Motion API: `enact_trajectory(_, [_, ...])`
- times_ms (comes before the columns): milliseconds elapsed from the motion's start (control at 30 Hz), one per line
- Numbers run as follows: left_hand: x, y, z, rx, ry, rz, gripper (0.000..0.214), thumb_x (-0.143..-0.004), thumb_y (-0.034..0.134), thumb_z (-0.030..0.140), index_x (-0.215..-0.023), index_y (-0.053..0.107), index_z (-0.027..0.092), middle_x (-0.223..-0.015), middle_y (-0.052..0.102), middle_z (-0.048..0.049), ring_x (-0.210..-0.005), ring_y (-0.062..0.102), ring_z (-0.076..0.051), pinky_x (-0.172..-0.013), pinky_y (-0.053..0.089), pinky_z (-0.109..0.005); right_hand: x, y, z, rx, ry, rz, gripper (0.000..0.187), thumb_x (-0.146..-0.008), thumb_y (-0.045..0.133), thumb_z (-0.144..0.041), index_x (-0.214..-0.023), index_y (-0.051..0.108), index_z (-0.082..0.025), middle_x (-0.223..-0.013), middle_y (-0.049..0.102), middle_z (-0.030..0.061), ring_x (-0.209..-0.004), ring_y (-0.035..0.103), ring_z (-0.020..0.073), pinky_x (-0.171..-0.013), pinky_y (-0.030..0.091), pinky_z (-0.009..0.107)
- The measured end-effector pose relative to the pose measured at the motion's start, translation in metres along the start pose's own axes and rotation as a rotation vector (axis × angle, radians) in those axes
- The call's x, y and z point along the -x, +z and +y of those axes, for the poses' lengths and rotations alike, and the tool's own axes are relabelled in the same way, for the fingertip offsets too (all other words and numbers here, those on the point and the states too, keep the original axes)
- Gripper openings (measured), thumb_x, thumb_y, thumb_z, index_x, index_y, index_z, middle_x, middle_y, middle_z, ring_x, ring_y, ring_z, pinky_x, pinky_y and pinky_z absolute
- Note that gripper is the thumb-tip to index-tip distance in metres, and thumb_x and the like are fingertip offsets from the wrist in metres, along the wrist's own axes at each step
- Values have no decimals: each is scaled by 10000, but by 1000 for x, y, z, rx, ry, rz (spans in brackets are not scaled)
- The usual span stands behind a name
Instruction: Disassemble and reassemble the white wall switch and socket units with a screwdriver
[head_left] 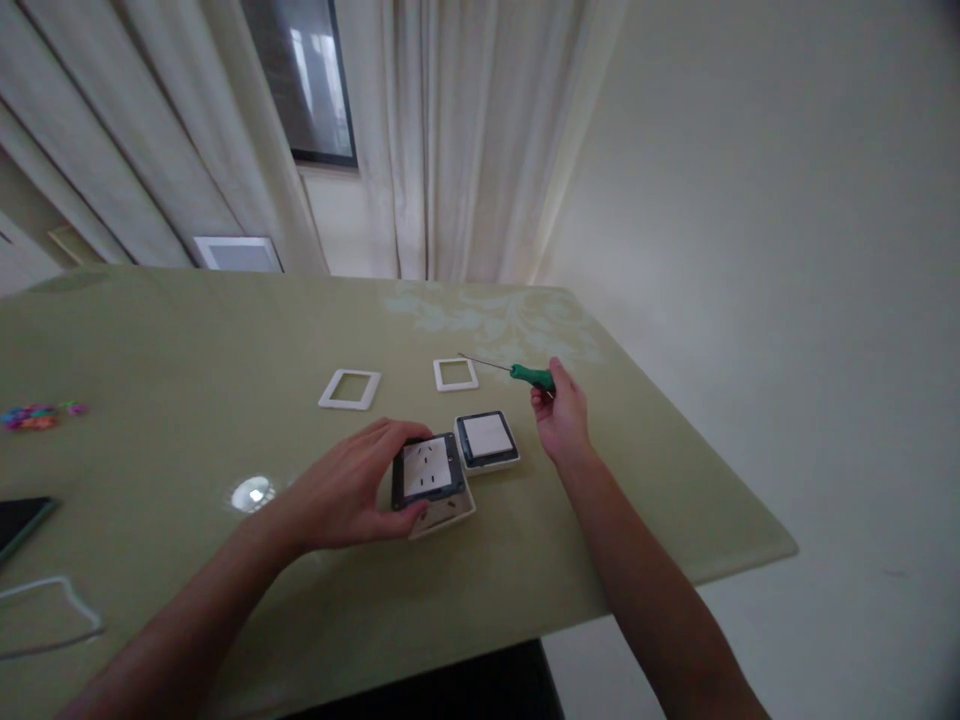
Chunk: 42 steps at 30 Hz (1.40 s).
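My left hand (360,485) grips a wall socket (427,468) by its sides, thumb at the near side and fingers at the far edge. The socket has a white slotted face, a dark frame and a white back box. Touching or almost touching it on the right is a wall switch (487,436) with a plain white face in a dark frame on its own box. My right hand (562,412) is closed around the green handle of a screwdriver (531,377), held above the table with its thin shaft pointing left. Two white cover frames (327,402) lie beyond the boxes, the right cover frame (442,387) behind the screwdriver's tip.
The table (225,330) has a pale green cover. At left lie small colourful pieces (34,416), a dark flat object (21,522) and a white cable (82,610). A wall (787,250) stands on the right, curtains (480,140) at the back.
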<state>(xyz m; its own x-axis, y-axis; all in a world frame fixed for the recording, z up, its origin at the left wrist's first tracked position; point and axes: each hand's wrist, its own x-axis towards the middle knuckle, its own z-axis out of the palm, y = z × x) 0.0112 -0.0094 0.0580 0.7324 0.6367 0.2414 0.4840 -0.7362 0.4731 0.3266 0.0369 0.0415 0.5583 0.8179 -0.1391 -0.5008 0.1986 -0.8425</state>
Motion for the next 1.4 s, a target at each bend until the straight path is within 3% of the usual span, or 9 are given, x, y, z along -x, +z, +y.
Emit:
enact_trajectory(167, [5,-8,-26,177,-114,140,626,-924,797,459,-1449,542,233,-1376,687,-151,-1211,684,-352,-1070,550,-553,-1,1,1,-24,62,9,349,-840,919,-397,-817,634,-196,-621,703,-74,-424,602,47,-416,523,98])
enact_trajectory(267, [3,-7,-41,583,-228,282,560,-943,790,467,-1411,610,219,-1352,721,-140,-1209,696,-315,-1058,577,-475,-2,0,3,-23,81,10,313,-851,908,-365,-827,648,-192,-628,726,-61,-424,604,50,-423,539,98])
enact_trajectory(400, [-5,-3,-55,1369,-435,567,485,-869,813,441,-1251,730,154,-1240,789,-135,-1087,751,-280,-971,643,-384,-4,-2,7,-21,82,18,283,-852,897,-339,-828,657,-191,-626,735,-54,-429,608,59,-419,545,105])
enact_trajectory(533, [-12,-4,-59,1623,-490,695,419,-888,648,412,-1173,745,121,-1238,793,-178,-1098,774,-299,-980,668,-411,-6,-4,9,-15,77,23,303,-823,921,-340,-828,655,-194,-613,727,-68,-426,602,56,-418,540,100])
enact_trajectory(700, [-17,-7,-55,2011,-472,929,524,-908,518,285,-1369,688,102,-1323,765,-221,-1147,772,-356,-890,706,-467,-7,-5,11,-12,78,34,287,-836,907,-321,-831,648,-199,-612,729,-74,-418,592,45,-418,531,84])
enact_trajectory(967, [-23,-6,-61,2061,-540,1229,537,-982,394,207,-1424,662,61,-1279,765,-252,-1085,800,-358,-788,715,-473,-10,-7,13,13,78,23,316,-839,916,-348,-847,633,-208,-612,724,-69,-422,588,55,-408,531,91])
enact_trajectory(1400, [-24,-10,-69,2031,-567,1380,540,-987,376,191,-1416,680,73,-1193,796,-213,-962,817,-288,-770,696,-389,-15,-12,18,24,91,-14,277,-879,881,-332,-873,637,-203,-639,744,-52,-434,589,57,-417,528,89])
